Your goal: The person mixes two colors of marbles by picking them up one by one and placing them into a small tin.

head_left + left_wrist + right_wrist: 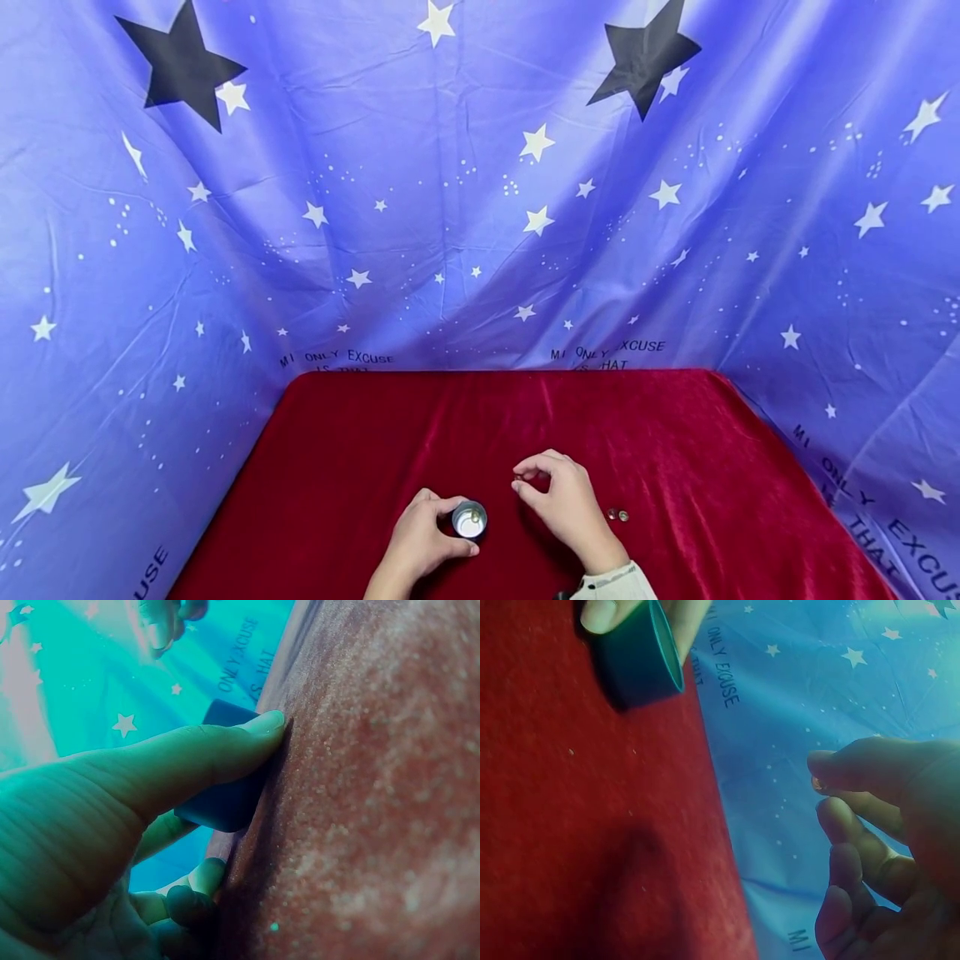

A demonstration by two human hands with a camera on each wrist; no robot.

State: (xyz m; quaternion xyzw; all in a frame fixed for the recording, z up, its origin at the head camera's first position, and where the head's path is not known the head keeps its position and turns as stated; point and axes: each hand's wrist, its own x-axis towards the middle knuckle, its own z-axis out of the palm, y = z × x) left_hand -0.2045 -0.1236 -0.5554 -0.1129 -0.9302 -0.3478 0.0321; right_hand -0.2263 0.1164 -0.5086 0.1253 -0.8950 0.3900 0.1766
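Observation:
My left hand [420, 533] grips a small dark round cup [634, 667] between thumb and fingers, with the cup standing upright on the red cloth. Its inside is pale and shiny, and something small and yellowish, glassy, lies at the bottom in the head view. To the right, my right hand [562, 502] is raised above the cloth. Between its thumb and index finger it pinches a small glassy bead [817, 783], mostly covered by the fingertips. Two more glassy beads [623, 516] lie on the cloth to the right of the right wrist.
A dark red velvet cloth [637, 433] covers the table. Blue star-printed fabric [450, 183] hangs behind the table and along both sides. A light sleeve [617, 583] covers the right forearm.

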